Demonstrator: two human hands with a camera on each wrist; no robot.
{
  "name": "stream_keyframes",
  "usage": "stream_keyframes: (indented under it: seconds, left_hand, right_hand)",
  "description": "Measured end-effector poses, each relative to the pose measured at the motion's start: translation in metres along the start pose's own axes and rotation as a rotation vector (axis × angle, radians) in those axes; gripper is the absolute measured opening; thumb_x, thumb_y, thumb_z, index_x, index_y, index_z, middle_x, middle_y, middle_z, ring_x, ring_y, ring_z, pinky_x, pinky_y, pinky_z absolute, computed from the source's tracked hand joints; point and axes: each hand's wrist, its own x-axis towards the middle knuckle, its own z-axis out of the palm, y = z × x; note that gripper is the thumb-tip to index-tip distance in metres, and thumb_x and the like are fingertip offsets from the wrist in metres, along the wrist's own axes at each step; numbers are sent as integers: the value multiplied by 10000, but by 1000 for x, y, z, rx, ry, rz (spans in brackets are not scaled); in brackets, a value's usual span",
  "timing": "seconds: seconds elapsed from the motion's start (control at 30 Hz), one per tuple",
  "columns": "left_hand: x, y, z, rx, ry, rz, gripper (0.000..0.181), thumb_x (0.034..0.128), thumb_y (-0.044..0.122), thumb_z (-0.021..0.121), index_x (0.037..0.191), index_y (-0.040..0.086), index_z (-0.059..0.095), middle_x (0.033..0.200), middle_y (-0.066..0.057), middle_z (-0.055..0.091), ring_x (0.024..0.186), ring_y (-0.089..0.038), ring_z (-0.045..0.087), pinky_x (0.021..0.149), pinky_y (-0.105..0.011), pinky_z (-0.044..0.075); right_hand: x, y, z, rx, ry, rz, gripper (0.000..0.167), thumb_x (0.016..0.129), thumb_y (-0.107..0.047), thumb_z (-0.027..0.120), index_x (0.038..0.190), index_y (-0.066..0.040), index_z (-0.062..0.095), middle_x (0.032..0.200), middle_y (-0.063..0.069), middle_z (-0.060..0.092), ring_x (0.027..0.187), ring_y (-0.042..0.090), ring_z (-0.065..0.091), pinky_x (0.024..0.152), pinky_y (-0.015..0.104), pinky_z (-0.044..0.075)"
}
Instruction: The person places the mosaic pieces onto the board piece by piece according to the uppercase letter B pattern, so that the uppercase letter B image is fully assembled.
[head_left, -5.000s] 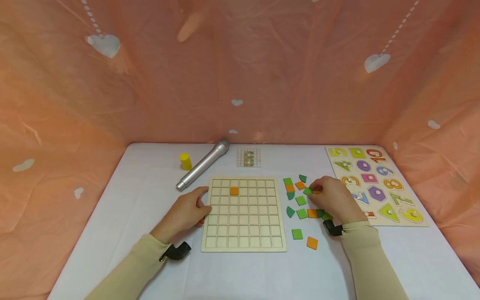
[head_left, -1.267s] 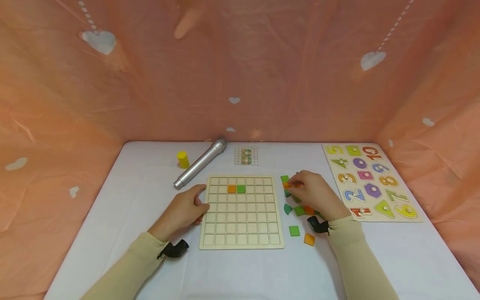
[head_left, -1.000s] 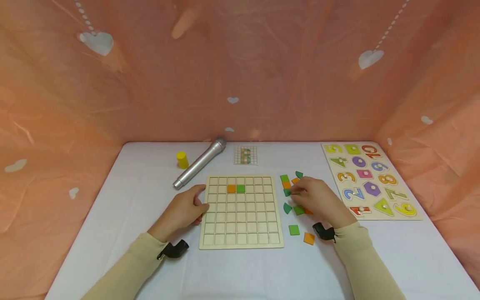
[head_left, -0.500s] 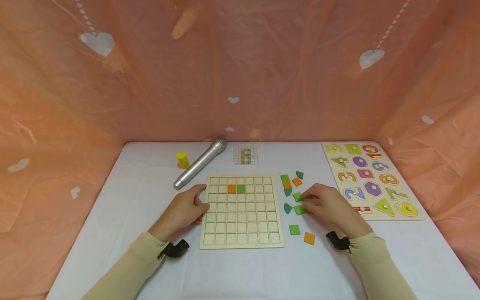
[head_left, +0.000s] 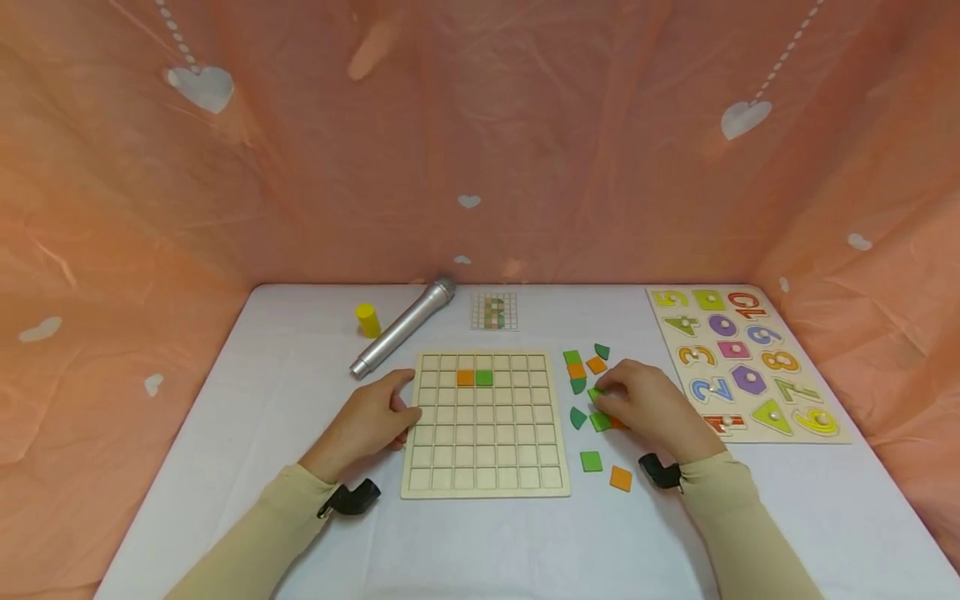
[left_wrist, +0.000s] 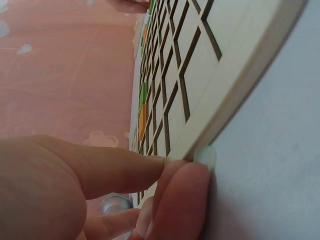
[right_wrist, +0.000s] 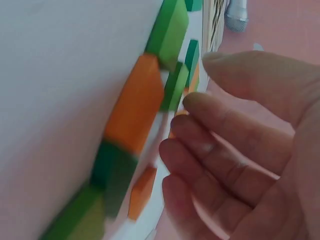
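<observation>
I get a plain pale-wood board, gridded, with one orange tile and one green tile. Loose pieces: bright green squares, orange squares, dark green wedges. Card: white, fine grid, green-and-orange pattern. Microphone silver, grey head; block yellow. Number puzzle pale base; I read red 1 and 10, blue 2 and 9, orange 3 and 8, yellow 6, purple hexagon and circle, pink square. Sleeves beige, wrist cameras black. Bench white. Backdrop orange-pink, white hearts, dotted strings.
</observation>
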Motion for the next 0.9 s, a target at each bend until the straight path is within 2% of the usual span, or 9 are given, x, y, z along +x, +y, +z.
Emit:
stream_keyframes:
  seconds: [0.13, 0.33, 0.6, 0.73, 0.9]
  left_hand:
    - [0, 1, 0, 4, 1, -4, 686, 1012, 118, 705, 1634, 55, 425, 862, -78, 658, 633, -166, 657, 629, -296, 571]
    - [1, 0, 1, 4, 6, -6, 689, 1007, 114, 710, 1632, 51, 426, 860, -76, 663, 626, -162, 660, 620, -296, 577]
    - [2, 0, 2, 4, 5, -9, 686, 1008, 121, 710, 1632, 61, 429, 861, -72, 669, 624, -159, 664, 620, -293, 579]
    - [2, 0, 2, 15, 7, -7, 686, 1010, 120, 706, 1633, 56, 427, 858, -69, 667, 623, -161, 660, 623, -294, 568]
    - [2, 1, 2, 15, 11, -6, 687, 1009, 115, 705, 1633, 55, 426, 853, -68, 666, 620, -160, 659, 622, -293, 567]
  right_hand:
    - [12, -7, 5, -21, -8, 8, 267, 961, -300, 807, 1111, -80, 812, 1047, 50, 725, 940, 217, 643, 904, 443, 574]
    - [23, -19, 9, -15, -23, 35, 340, 945, -352, 831, 1139, -75, 799, 1086, 54, 773, 978, 226, 663, 939, 466, 587]
    - [28, -28, 13, -75, -11, 19, 283, 942, -264, 835, 1123, -49, 804, 1104, 87, 780, 1051, 288, 689, 997, 514, 581]
    - [28, -28, 15, -88, -1, -6, 246, 937, -214, 822, 1112, -42, 803, 1056, 67, 746, 964, 253, 667, 955, 493, 591]
    - [29, -29, 17, -89, 10, -30, 244, 934, -208, 832, 1107, -39, 797, 1036, 55, 724, 942, 229, 654, 946, 481, 591]
